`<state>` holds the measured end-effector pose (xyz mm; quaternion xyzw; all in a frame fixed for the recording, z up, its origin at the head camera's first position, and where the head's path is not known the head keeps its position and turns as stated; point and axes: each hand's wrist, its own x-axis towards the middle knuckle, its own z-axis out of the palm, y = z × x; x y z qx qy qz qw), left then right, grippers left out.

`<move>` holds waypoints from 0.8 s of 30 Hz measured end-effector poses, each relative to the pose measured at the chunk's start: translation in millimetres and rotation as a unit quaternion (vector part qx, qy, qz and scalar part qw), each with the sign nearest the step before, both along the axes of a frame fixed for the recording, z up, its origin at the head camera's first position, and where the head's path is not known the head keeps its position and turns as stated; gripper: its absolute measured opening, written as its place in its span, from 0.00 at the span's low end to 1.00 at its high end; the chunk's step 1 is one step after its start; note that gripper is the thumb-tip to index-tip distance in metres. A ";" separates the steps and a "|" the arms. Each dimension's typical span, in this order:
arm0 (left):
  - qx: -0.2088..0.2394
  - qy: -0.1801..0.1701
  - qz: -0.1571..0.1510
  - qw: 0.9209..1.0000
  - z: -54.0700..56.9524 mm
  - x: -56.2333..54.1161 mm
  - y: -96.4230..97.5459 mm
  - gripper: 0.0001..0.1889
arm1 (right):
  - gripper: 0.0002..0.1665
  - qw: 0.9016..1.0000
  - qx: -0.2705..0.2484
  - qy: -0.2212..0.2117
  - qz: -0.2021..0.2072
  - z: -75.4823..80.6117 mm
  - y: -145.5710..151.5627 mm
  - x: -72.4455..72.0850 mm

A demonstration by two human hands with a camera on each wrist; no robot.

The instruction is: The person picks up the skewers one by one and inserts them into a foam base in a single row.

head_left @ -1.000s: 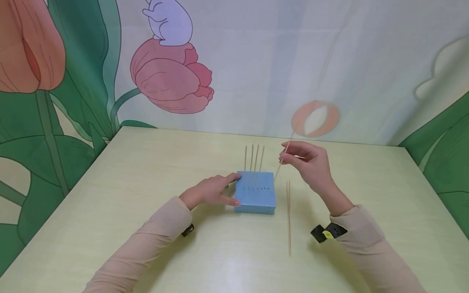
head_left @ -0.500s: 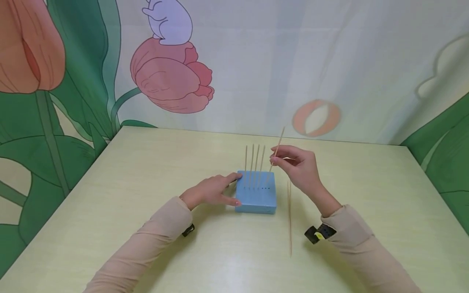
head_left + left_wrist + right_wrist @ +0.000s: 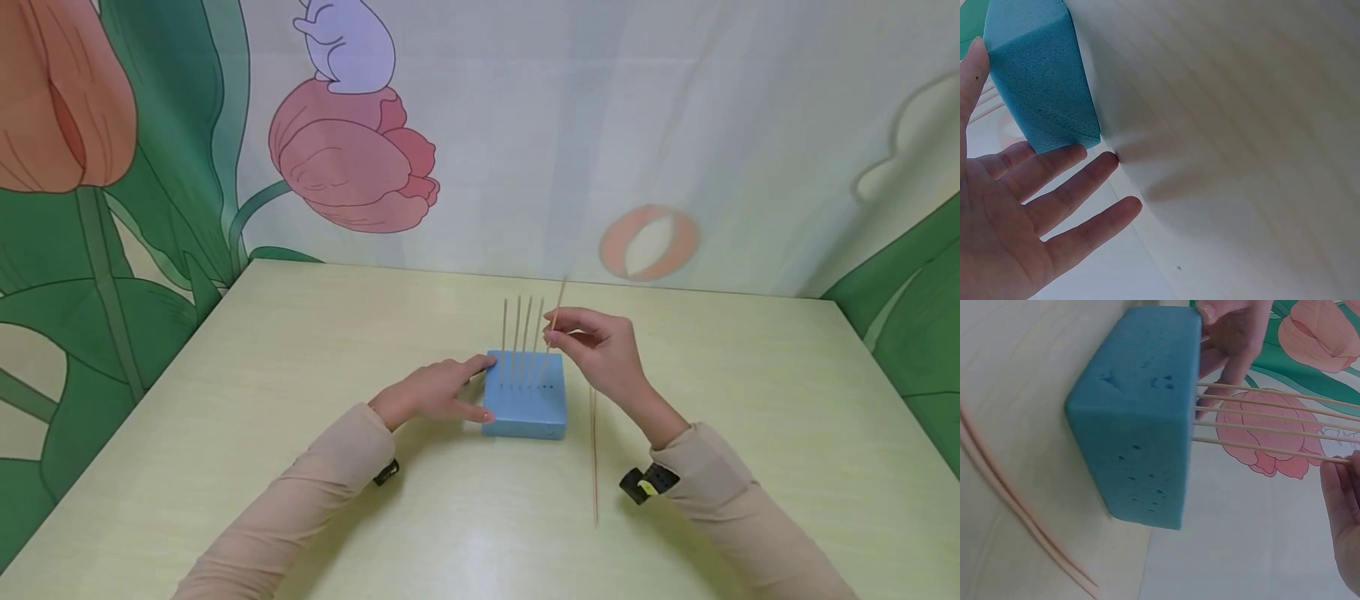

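A blue foam block [image 3: 525,408] with a row of small holes lies on the table. Several thin wooden sticks [image 3: 516,329] stand upright in it, side by side. My left hand [image 3: 435,389] holds the block at its left side, thumb at the front corner and index finger at the back; the left wrist view shows its other fingers spread out. Between thumb and fingertips, my right hand [image 3: 596,346] pinches another wooden stick [image 3: 559,300], tilted slightly right. In the right wrist view, this stick's [image 3: 1260,449] lower end meets the block at the end of the row.
Two more thin sticks [image 3: 595,467] lie close together on the pale wooden table [image 3: 450,517], right of the block. Behind the table's back edge hangs a cloth [image 3: 510,167] printed with tulips. Both wrists wear black straps.
My right hand has moved left and slightly down with its stick, from beyond the block's right edge to the row of holes. The left hand has stayed on the block.
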<state>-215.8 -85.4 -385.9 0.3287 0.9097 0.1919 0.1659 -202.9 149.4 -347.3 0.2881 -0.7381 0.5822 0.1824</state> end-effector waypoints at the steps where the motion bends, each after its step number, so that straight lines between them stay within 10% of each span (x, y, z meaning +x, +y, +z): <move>1: -0.001 0.000 0.001 1.000 0.0 0.3 0.2 0.44 | 0.09 1.000 0.005 -0.002 -0.002 -2.5 0.0 -0.2; 24: 0.001 -0.007 0.003 1.000 1.5 0.7 0.4 0.44 | 0.17 0.995 0.093 -0.040 -0.011 -10.7 15.1 2.3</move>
